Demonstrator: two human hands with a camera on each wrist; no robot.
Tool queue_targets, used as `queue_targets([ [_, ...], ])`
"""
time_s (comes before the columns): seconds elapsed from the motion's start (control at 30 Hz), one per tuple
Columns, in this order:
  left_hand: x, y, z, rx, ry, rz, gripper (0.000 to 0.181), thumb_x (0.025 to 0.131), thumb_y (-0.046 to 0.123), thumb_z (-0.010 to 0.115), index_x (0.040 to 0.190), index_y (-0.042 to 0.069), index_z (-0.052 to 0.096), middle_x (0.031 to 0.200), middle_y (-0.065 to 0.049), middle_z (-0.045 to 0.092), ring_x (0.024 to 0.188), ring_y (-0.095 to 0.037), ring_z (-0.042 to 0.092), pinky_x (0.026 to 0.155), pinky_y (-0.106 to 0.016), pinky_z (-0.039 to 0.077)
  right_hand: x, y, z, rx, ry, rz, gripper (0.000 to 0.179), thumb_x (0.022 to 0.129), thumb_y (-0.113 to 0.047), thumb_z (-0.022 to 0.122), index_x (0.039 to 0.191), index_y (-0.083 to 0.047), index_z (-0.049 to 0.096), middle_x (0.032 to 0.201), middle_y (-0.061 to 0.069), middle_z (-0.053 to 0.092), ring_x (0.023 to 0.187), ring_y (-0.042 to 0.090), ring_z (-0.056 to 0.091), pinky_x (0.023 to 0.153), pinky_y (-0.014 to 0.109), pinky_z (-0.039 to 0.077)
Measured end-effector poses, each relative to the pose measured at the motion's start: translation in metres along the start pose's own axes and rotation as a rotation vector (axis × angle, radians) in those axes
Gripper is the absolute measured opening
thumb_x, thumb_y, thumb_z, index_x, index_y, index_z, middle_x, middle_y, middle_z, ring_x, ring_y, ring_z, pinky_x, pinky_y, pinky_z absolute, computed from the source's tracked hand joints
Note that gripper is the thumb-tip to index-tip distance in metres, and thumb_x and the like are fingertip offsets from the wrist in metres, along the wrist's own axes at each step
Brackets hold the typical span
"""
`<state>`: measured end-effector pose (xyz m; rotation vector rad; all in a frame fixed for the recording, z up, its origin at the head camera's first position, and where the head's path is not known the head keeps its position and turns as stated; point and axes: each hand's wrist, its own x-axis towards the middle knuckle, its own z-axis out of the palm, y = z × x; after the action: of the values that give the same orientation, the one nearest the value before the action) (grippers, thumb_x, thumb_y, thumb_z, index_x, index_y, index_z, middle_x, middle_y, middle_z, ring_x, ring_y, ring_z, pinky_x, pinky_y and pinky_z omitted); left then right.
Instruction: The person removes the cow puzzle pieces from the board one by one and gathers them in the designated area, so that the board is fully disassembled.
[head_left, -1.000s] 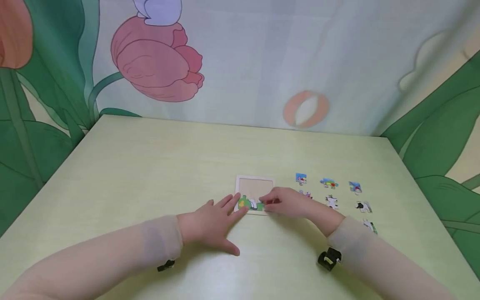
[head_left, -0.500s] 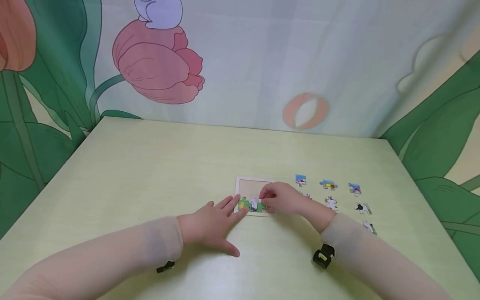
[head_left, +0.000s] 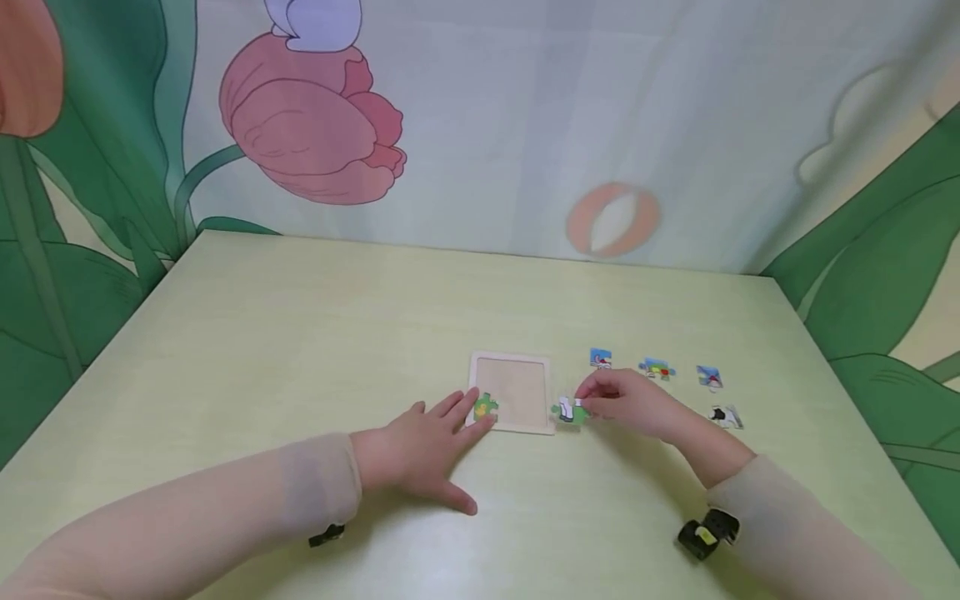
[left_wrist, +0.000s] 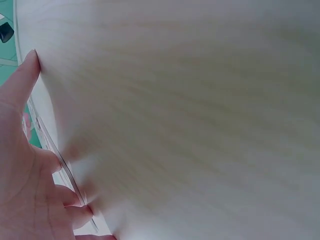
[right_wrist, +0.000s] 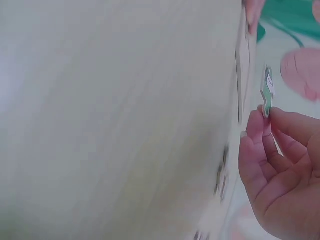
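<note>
My right hand (head_left: pixel 637 408) pinches a green and white jigsaw piece (head_left: pixel 567 410) between thumb and fingertips, just right of the small wooden puzzle tray (head_left: pixel 513 357). In the right wrist view that piece stands on edge, clear of the table. A green piece with a yellow patch (head_left: pixel 485 407) lies in the tray's near left corner; the bare backing shows elsewhere. Fingers spread, my left hand (head_left: pixel 423 450) rests at the tray's left side, its fingertips on the rim. From the left wrist, the fingers (left_wrist: pixel 75 215) touch the tray edge and the thumb points away.
Loose jigsaw pieces lie right of the tray: a blue one (head_left: pixel 600 358), a blue and yellow one (head_left: pixel 657 368), another blue one (head_left: pixel 708 377) and a black and white one (head_left: pixel 726 416). The right hand and forearm may cover others. A printed curtain (head_left: pixel 487 125) hangs behind the table.
The green and white piece has come out of the tray's near row, carried right in my right hand. My left hand has stayed in place.
</note>
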<state>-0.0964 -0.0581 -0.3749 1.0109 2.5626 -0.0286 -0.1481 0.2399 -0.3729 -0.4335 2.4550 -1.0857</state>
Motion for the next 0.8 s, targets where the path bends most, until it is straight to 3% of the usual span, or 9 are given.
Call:
queue_targets([
  [0.33,0.001,0.0,0.002,0.004,0.01,-0.001,0.103,0.074,0.076,0.052,0.151,0.02,0.013,0.155,-0.015,0.003,0.14,-0.031,0.011,0.099,-0.059,0.029,-0.041,0.034,-0.035,-0.008,0.055,0.104,0.017,0.092,-0.014,0.06,0.104,-0.003,0.062,0.089,0.007,0.06,0.081,0.023,0.056,0.072,0.033,0.051],
  [0.8,0.003,-0.001,0.006,0.011,0.022,0.012,0.104,0.074,0.077,0.049,0.151,0.019,0.012,0.155,-0.016,0.003,0.14,-0.032,0.01,0.099,-0.06,0.029,-0.057,0.051,-0.045,-0.046,0.046,0.131,0.014,0.091,-0.011,0.059,0.101,-0.001,0.063,0.084,0.006,0.06,0.076,0.022,0.054,0.065,0.029,0.049],
])
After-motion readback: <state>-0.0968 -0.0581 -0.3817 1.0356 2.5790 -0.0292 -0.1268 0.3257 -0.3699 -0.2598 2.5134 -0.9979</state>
